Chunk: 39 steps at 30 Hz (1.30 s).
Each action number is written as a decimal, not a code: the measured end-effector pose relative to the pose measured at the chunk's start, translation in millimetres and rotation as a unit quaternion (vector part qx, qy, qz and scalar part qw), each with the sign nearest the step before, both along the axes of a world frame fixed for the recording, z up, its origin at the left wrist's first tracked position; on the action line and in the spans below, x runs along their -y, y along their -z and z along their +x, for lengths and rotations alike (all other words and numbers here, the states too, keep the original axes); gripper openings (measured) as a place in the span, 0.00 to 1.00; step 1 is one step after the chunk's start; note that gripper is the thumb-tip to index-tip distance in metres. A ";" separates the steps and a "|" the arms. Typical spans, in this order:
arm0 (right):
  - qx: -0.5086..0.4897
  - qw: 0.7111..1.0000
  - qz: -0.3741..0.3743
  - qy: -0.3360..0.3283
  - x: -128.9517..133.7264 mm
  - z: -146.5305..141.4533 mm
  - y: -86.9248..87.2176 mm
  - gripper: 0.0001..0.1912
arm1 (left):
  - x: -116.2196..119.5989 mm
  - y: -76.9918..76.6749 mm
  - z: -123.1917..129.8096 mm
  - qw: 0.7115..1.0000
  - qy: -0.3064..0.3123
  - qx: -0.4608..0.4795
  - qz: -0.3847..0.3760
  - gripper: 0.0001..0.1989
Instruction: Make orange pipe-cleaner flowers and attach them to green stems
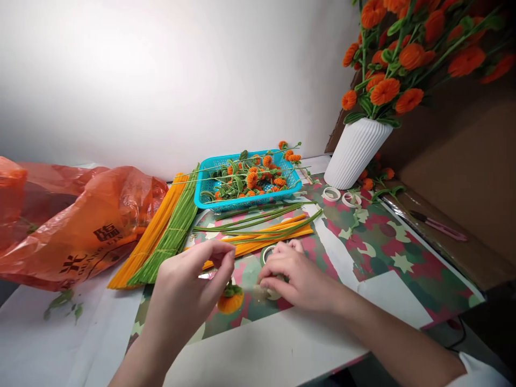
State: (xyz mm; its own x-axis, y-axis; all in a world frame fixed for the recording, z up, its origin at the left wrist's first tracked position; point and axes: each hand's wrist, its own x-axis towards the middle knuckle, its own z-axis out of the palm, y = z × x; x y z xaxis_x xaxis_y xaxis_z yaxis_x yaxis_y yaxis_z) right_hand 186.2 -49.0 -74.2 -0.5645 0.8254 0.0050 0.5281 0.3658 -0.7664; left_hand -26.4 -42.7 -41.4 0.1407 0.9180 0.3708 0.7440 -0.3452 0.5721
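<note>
My left hand [193, 285] is raised over the camouflage-patterned mat [250, 317], its thumb and forefinger pinched together above an orange flower with a green base [230, 302]. Whatever sits in that pinch is too small to make out. To the right, my right hand [292, 274] is curled low over the mat with its fingers bent round something mostly hidden. A roll of green tape [266, 253] shows just behind its fingers. Beyond both hands lie loose orange-yellow stems [258, 242] and green stems [258, 215].
A blue basket [248, 203] of small orange flowers stands behind. Green [173, 236] and yellow [151, 231] bundles and an orange bag [88, 231] lie left. A white vase [355, 156], white tape rolls [331, 194] and pink-handled scissors [445, 228] are right.
</note>
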 end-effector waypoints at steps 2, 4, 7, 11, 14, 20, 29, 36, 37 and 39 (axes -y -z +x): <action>0.008 0.999 0.018 -0.027 -0.9 0.4 1.0 0.09 | -1.4 -4.1 0.8 0.992 0.014 0.092 -0.089 0.07; 0.024 0.998 0.045 -0.033 -1.7 0.1 3.7 0.09 | -4.3 -1.0 3.7 0.957 0.021 0.205 -0.203 0.11; 0.056 0.995 0.074 -0.034 -1.9 -1.5 8.4 0.14 | -10.0 9.9 6.6 0.895 0.041 0.329 -0.299 0.15; 0.061 0.993 0.099 -0.024 -1.1 -2.5 12.2 0.17 | -13.3 20.9 8.0 0.828 0.052 0.426 -0.362 0.16; 0.008 0.992 0.126 0.019 -1.4 -2.0 14.2 0.15 | -13.0 24.7 10.1 0.790 0.053 0.493 -0.362 0.16; -0.192 0.978 0.050 0.061 1.3 -5.4 15.3 0.23 | -11.9 32.2 15.9 0.763 0.032 0.568 -0.307 0.16; -0.326 0.932 -0.132 0.089 4.3 -15.4 23.8 0.16 | -6.3 33.9 14.6 0.792 0.006 0.542 -0.280 0.17; -0.377 0.912 -0.136 0.087 4.9 -18.2 30.9 0.21 | -3.3 35.3 13.2 0.831 0.145 0.512 -0.159 0.05; -0.385 0.908 -0.142 0.088 4.8 -18.8 30.9 0.21 | -2.5 35.7 13.2 0.838 0.159 0.502 -0.140 0.05; -0.395 0.901 -0.157 0.089 4.6 -19.7 30.5 0.21 | -0.6 36.9 13.1 0.854 0.178 0.477 -0.110 0.05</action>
